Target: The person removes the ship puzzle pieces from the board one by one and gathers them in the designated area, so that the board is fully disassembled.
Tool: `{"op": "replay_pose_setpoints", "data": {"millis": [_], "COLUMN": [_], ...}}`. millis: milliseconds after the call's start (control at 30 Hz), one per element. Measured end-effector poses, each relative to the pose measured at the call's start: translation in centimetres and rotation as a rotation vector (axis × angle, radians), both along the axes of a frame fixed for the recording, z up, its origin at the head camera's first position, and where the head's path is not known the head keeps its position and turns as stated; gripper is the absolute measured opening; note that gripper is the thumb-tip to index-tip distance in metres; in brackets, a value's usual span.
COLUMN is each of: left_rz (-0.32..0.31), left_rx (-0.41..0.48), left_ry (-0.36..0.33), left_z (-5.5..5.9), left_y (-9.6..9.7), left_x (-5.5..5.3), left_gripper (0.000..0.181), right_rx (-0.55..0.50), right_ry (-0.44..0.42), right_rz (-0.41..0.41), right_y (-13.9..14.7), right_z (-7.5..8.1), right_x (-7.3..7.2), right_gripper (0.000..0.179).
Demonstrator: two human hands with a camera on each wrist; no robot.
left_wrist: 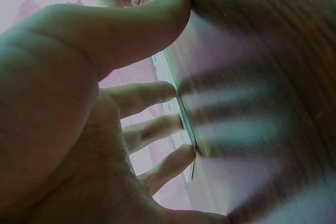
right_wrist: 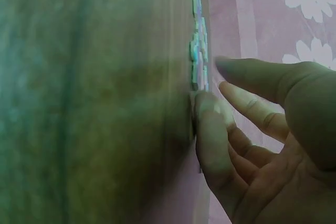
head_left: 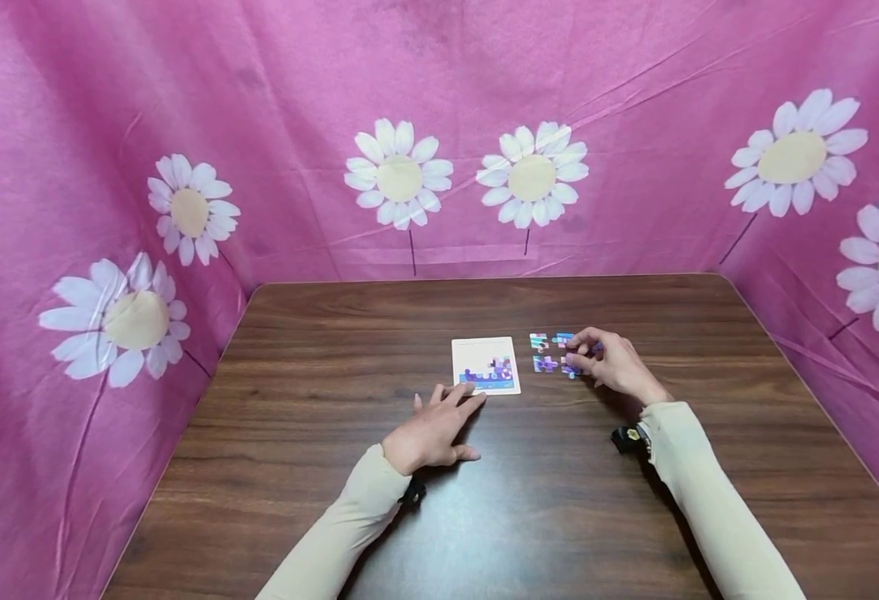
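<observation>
Four pieces (head_left: 545, 364) by my right hand (head_left: 615, 363), grip unclear; my left hand (head_left: 432, 432), fingers spread, touches the board (head_left: 475, 354)

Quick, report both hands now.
Left hand: open, fingertips at the near edge of the white puzzle board.
Right hand: open, fingers beside the puzzle pieces, none visibly pinched.

A brown wood-grain desk (head_left: 297, 392) with rounded far corners; behind it and along both sides hangs creased pink cloth (head_left: 439, 58) printed with large white daisies (head_left: 399, 178) on thin dark stems (head_left: 412, 252).
</observation>
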State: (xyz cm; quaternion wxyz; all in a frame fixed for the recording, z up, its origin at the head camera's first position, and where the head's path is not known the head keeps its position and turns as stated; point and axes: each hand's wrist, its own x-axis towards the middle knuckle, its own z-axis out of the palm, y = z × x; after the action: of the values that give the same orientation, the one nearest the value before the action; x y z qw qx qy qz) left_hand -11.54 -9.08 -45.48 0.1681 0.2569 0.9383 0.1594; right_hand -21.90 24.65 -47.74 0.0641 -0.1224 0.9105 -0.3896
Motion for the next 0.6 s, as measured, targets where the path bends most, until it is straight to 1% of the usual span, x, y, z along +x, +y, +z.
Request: {"op": "replay_pose_setpoints", "data": {"millis": [167,400,533,600], "left_rz": [0.007,0.015,0.006,0.001], "left_rx": [0.002,-0.011,-0.014,-0.018], "left_ry": [-0.008,-0.012,-0.012,-0.008], "left_z": [0.1,0.3,0.1,0.0], "left_y": [-0.1,-0.1,-0.1,0.0], "left_x": [-0.1,-0.2,-0.1,0.0], "left_gripper": [0.085,0.085,0.085,0.085], "right_rx": [0.001,-0.028,0.0,0.015], "right_ry": [0.028,0.04,0.114,0.132], "right_rz": [0.0,0.017,0.036,0.047], "right_y": [-0.2,-1.4,-2.5,-3.2], "right_z": [0.7,1.6,1.9,1.8], "right_x": [-0.2,-0.8,-1.1,-1.2], "right_gripper": [0.022,0.025,0.022,0.021]}}
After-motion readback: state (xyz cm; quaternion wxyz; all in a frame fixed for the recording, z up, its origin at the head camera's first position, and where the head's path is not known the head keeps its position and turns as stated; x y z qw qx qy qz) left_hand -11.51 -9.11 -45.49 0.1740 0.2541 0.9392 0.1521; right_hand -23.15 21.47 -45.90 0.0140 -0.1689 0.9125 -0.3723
